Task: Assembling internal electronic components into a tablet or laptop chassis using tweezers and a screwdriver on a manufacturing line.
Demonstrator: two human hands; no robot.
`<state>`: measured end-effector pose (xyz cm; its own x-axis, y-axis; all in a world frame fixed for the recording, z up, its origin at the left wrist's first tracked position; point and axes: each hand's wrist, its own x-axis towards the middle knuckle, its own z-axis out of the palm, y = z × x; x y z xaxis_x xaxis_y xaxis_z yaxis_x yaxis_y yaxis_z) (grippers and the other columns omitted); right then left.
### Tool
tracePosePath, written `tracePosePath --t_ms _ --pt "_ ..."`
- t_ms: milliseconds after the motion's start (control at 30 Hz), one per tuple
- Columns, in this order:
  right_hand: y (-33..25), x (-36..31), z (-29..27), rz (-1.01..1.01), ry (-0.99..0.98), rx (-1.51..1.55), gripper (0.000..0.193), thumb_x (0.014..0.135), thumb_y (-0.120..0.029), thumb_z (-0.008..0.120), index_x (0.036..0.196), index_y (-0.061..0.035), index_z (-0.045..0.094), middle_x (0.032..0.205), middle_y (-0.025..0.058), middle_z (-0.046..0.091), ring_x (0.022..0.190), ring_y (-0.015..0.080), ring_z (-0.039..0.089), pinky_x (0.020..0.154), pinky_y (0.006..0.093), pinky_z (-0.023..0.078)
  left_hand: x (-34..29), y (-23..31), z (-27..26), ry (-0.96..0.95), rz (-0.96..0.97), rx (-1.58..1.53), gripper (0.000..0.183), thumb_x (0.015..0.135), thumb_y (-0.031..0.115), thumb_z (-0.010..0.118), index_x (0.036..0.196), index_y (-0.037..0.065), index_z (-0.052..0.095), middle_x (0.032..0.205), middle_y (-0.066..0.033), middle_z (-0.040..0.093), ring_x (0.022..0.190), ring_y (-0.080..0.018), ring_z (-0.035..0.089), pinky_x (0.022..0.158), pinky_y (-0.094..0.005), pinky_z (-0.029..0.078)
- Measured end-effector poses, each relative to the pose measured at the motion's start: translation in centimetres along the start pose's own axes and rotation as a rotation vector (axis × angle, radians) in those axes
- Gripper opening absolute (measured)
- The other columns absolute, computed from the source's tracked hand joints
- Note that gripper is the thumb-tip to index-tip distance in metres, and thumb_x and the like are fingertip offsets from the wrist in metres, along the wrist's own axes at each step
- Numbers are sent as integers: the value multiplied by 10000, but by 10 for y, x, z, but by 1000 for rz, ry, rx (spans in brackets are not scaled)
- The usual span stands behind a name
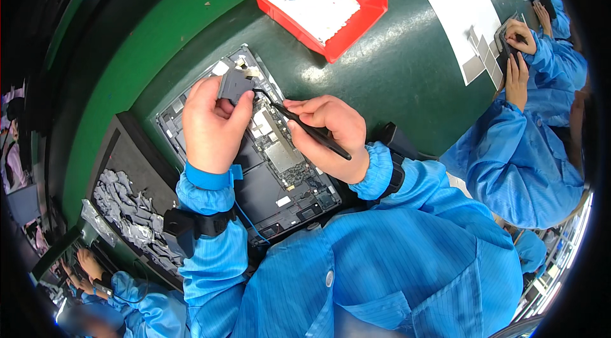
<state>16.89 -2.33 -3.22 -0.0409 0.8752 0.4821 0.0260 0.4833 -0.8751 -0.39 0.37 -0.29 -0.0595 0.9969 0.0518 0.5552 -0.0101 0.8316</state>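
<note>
An opened laptop chassis (pixel 254 201) lies on the green bench in front of me, its circuit board (pixel 280 150) and several inner parts exposed. Above its far end, my left hand (pixel 213 125) pinches a small flat dark grey part (pixel 235 85) between thumb and fingers. In my right hand (pixel 334 134) is a pair of black tweezers (pixel 312 128), its bent tip pointing left at the lower edge of the grey part. Whether the tip touches that part I cannot tell. A blue wrist strap (pixel 209 177) with a thin cord circles my left wrist.
A red bin (pixel 366 4) of small white pieces stands beyond the laptop. Left of it, a dark tray (pixel 137 150) holds a heap of grey parts (pixel 127 211). A white sheet (pixel 455 4) lies far right, near a co-worker's hands (pixel 519 61); another person's hands (pixel 86 271) show lower left.
</note>
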Motion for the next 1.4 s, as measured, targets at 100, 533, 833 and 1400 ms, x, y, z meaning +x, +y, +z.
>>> tracePosePath --t_ms 100,533,833,1400 --pt "-3 1 0 -21 -8 -22 192 671 89 671 723 22 498 744 152 579 723 286 629 678 365 543 -2 -5 2 22 -33 -229 218 755 2 673 929 -70 563 786 -19 500 575 -24 438 479 -166 384" --pt "-2 4 -1 -72 -28 -89 191 671 84 676 706 23 498 739 157 581 710 290 631 674 358 550 1 2 0 21 -140 -328 259 767 -15 652 1000 -49 545 663 0 548 551 -14 493 478 -151 383" --pt "-2 2 0 -87 -29 -106 182 675 73 681 712 28 509 750 166 586 749 310 648 627 338 532 0 4 -2 16 -169 -312 238 757 -13 659 970 -40 555 674 -7 565 547 -14 501 473 -152 389" --pt "-7 4 1 -138 -74 -180 229 647 118 681 701 24 480 762 172 599 796 332 662 697 378 555 1 8 -4 -59 -212 -218 224 789 -29 637 988 -23 535 849 -22 597 645 -30 525 574 -159 436"
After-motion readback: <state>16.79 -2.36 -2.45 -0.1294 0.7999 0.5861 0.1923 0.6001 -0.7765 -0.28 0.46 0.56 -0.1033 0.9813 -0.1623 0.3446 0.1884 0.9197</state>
